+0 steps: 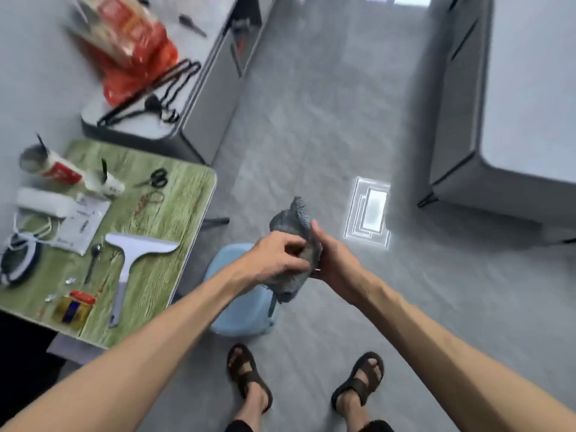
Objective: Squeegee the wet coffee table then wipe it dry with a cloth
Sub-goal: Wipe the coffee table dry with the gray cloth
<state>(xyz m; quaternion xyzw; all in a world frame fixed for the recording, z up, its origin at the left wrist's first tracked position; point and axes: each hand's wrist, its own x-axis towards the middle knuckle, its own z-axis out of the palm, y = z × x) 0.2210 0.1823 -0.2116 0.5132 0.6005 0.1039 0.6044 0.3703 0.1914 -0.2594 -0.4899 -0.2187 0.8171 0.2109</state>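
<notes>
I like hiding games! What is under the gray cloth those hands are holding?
A light blue stool stands below the gray cloth, which the left hand and right hand grip. The cloth and left hand cover part of its top, so that part is hidden.

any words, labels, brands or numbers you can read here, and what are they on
None can be read; the frame is blurred.
Red bag: pale print, blurred.
Cup with a red label: white marks, unreadable.
White packet: dark print, too small.
Yellow and blue box: print blurred.
Squeegee and cloth: no print seen.
</notes>
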